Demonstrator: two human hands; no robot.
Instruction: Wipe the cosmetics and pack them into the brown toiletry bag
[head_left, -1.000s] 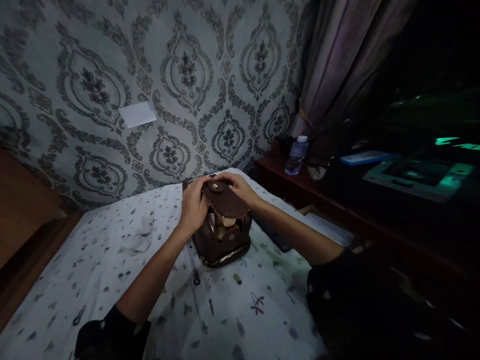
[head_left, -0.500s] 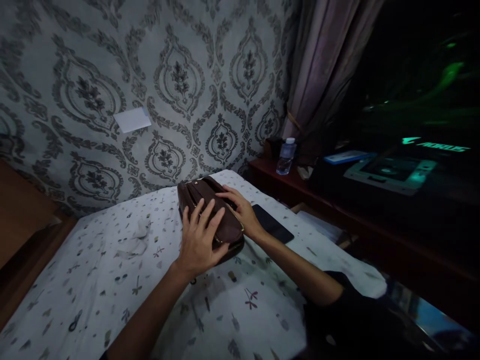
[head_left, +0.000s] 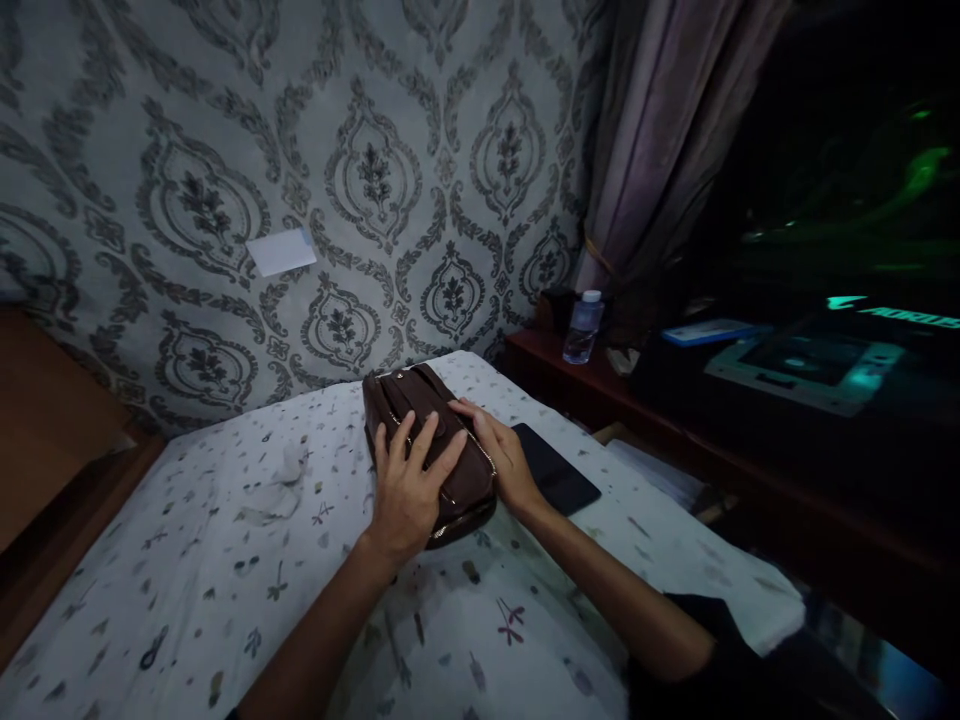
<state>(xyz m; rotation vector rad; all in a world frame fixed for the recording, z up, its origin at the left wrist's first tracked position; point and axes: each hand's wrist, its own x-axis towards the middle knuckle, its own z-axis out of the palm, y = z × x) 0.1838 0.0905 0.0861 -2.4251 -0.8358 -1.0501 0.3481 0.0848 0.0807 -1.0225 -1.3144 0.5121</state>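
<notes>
A dark brown leather bag (head_left: 469, 462) with gold zippers lies on the printed bed sheet, a small flap and metal stud on its top. My left hand (head_left: 409, 495) rests on the bag's near left part with fingers spread; its thumb cannot be made out. Along the bag's right edge, my right hand (head_left: 504, 455) holds on by the zipper, fingers close together and thumb hidden. Just right of that hand, a black tablet-like flat object (head_left: 559, 470) lies on the sheet, partly covered by my wrist.
A crumpled pale tissue (head_left: 277, 485) lies left of the bag. To the right stands a dark red desk (head_left: 525, 350) with a water bottle (head_left: 583, 328) and a blue-edged box (head_left: 716, 332). Patterned wallpaper closes off the back; a brown board (head_left: 60, 430) is at left.
The view has shifted slightly. My left thumb, earlier spread over the bag's near end, has drawn in out of sight. More of the near-end zipper shows, and the right fingers lie closer along the edge.
</notes>
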